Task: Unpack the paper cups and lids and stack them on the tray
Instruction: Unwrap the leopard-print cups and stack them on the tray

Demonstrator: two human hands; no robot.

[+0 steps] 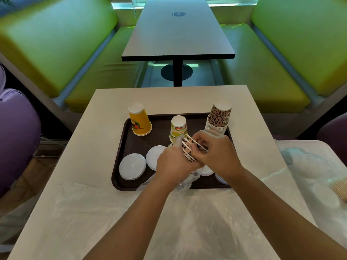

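Plastic wrap [187,222] on near table, both hands over tray [120,177]
Left hand [173,164] grips leopard cups [188,147], long axis lying sideways; right hand [216,149] pinches rim end, nearer leopard stack [218,119] beyond

Green benches [272,76] flank a dark table [176,34].
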